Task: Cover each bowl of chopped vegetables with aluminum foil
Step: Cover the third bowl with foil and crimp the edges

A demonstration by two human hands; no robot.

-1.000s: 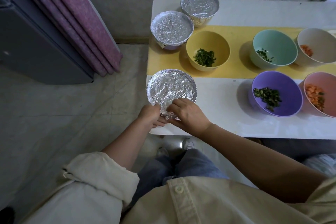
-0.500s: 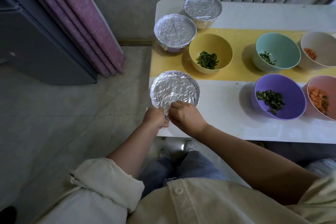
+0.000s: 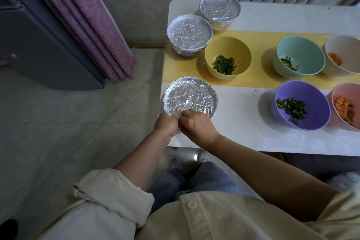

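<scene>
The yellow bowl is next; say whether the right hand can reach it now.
Probably yes: the right hand pinches the rim of the near foiled bowl, the yellow bowl stands open just beyond it, and nothing lies between them.

Cream buttoned shirt [image 3: 224,218], rolled sleeves [image 3: 113,195], jeans [image 3: 196,179]

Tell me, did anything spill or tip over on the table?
Nothing spilled that I can see. The yellow bowl, the purple bowl and the rest stand upright, with the vegetables inside. The foil is just crinkly.
</scene>
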